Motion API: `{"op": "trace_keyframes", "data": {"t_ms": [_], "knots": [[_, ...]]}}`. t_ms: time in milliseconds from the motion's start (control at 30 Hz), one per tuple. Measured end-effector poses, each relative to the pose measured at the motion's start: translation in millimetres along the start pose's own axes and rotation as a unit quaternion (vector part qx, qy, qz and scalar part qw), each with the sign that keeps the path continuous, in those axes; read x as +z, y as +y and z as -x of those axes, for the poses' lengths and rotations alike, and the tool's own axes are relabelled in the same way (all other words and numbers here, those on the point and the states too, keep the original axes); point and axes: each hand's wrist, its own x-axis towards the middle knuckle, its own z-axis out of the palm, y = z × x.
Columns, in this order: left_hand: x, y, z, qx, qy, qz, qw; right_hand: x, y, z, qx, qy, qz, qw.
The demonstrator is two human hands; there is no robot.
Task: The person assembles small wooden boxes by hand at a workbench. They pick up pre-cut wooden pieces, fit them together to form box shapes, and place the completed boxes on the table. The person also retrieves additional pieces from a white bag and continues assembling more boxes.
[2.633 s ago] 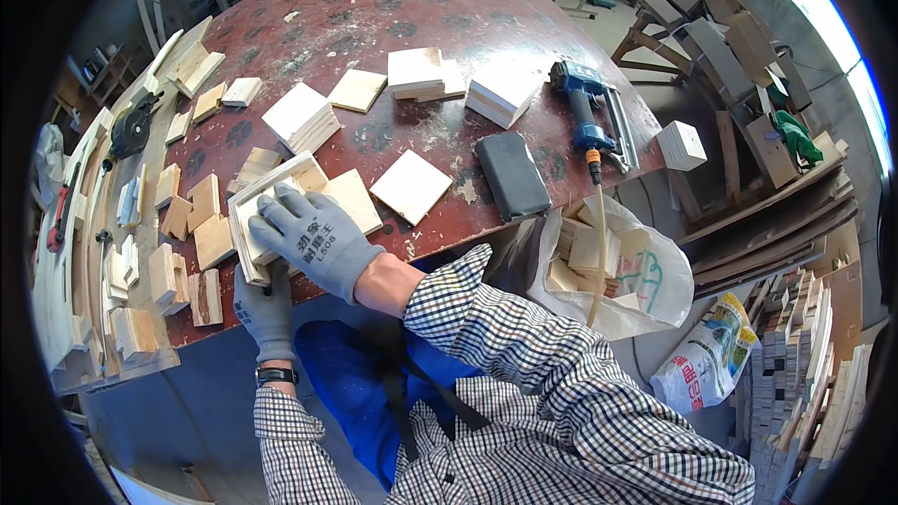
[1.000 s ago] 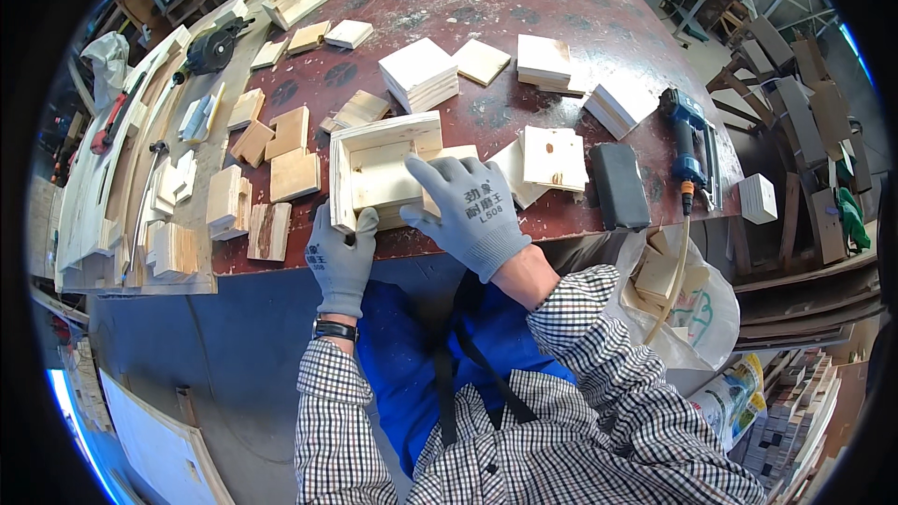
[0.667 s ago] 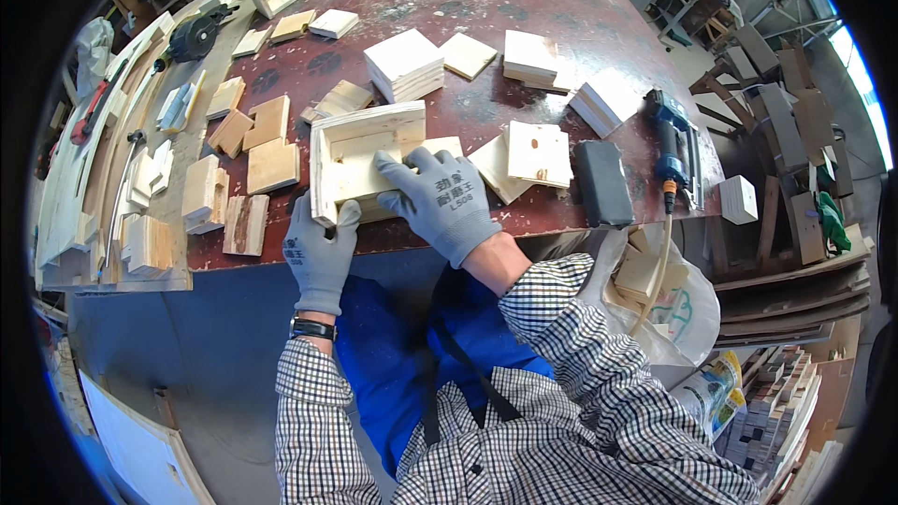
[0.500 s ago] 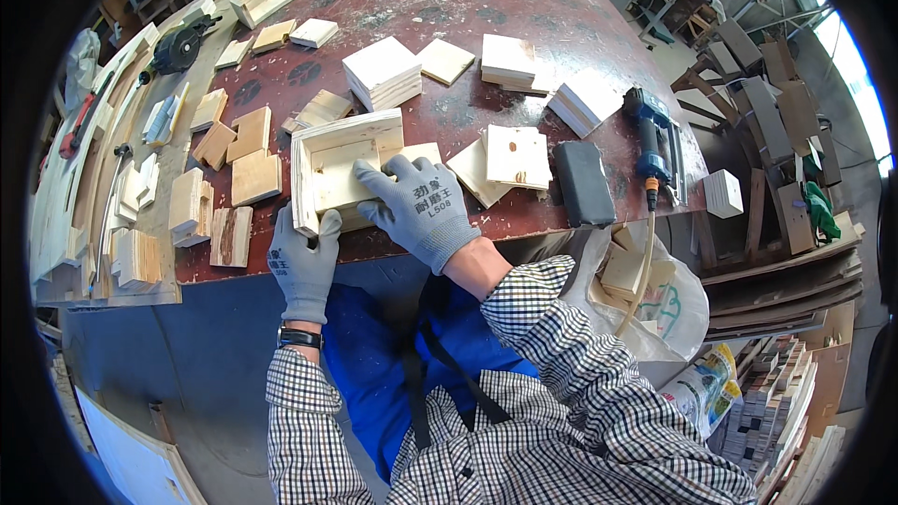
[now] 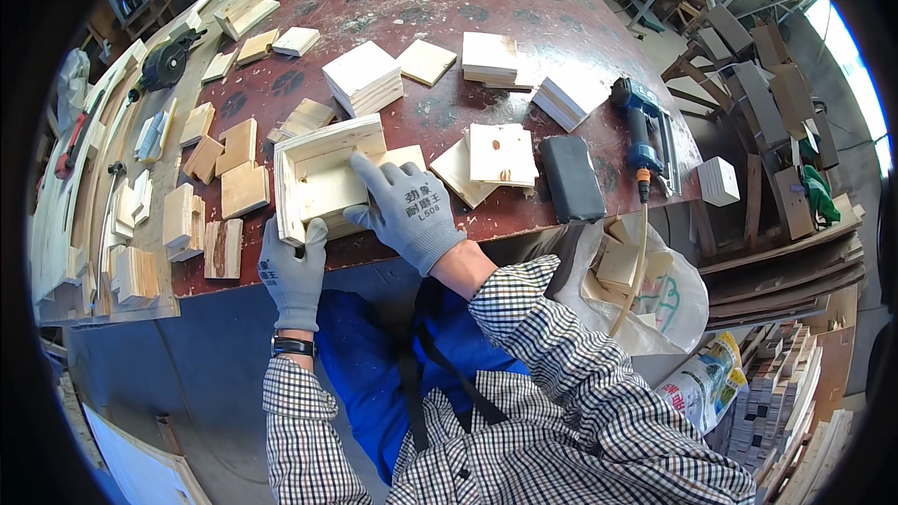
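A small open box of pale wood (image 5: 329,189) is at the table's near edge, tilted slightly, its inside facing up. My left hand (image 5: 292,271), in a grey work glove, is closed on its lower left corner, with the thumb over the near edge. My right hand (image 5: 412,210), gloved alike, grips the box's right side, its index finger reaching over the rim to the inside. The fingers under the box are hidden. Just right of it lie two flat wooden squares (image 5: 500,154), one overlapping the other, and a dark grey block (image 5: 572,180).
A nail gun (image 5: 644,136) with a hose lies at the table's (image 5: 412,0) right edge. Wooden blocks (image 5: 245,189) are scattered left of the box, and a thick square stack (image 5: 363,79) stands behind it. Below the edge hangs a white sack (image 5: 669,304) with wood pieces.
The whole view has shifted slightly, so things appear a little further left. Both hands keep hold of the box with nearly the same grip.
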Motion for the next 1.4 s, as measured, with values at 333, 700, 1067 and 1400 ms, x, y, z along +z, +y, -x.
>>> {"op": "trace_keyframes", "data": {"t_ms": [333,700,1067,1400], "knots": [[-5.2,1.3,-0.1,0.014,-0.004,-0.036,0.999,7.7,6.3,-0.9,0.030,0.012,-0.043,0.999],[-4.1,0.5,-0.9,0.033,-0.002,-0.046,0.998,3.1,6.5,-1.4,0.026,0.015,-0.053,0.998],[-4.5,3.1,0.4,0.003,-0.004,-0.016,1.000,0.8,5.5,-1.1,0.011,0.024,-0.049,0.998],[-2.9,0.2,-0.4,0.032,-0.003,-0.022,0.999,-2.9,2.9,-1.0,0.016,0.023,-0.039,0.999]]}}
